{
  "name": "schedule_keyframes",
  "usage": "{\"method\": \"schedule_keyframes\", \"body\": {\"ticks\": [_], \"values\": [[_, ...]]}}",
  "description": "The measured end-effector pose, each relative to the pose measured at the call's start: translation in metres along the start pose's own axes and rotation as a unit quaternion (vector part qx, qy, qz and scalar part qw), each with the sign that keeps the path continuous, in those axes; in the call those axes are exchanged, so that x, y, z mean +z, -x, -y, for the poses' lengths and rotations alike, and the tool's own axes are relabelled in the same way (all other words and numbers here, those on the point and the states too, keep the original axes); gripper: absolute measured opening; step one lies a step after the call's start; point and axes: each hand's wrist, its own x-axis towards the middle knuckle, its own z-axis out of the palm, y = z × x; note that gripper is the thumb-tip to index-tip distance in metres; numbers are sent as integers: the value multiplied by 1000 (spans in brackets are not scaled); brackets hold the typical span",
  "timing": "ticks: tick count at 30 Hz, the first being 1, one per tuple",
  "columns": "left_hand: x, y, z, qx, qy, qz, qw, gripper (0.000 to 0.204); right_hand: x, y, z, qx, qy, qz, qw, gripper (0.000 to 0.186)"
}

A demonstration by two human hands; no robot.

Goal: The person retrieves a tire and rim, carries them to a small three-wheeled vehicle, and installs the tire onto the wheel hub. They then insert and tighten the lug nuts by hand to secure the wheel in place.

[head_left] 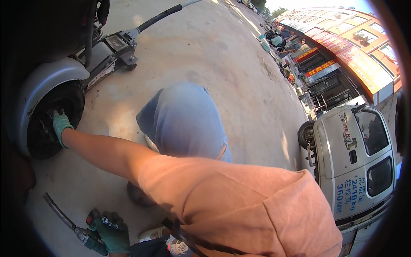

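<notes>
My right hand [61, 125], in a light green glove, reaches to the hub of a black wheel [75, 105] under a silver-grey fender [51, 79]. Its fingers are bent at a small metal part there; what they pinch is hidden. Low in the view, my left hand [113, 235], in a darker green glove, is closed round a dark green power tool [97, 245] with a red-and-black end. A silver socket [110, 222] shows by the fingers. From the tool's metal fitting runs a bent grey rod or hose [58, 209].
A floor jack [113, 45] with a long black-sleeved handle [160, 17] stands beside the wheel. My blue-jeaned knee [184, 120] rises in the middle. A white van [338, 150] is parked at the right. Shopfronts [342, 55] and other items line the pavement beyond.
</notes>
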Motion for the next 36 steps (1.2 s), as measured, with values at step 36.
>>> {"method": "schedule_keyframes", "body": {"ticks": [36], "values": [[-39, -10, -9, 112, -31, 36, 993, 37, 9, 52, 10, -91, 319, 120, 936, 52]]}}
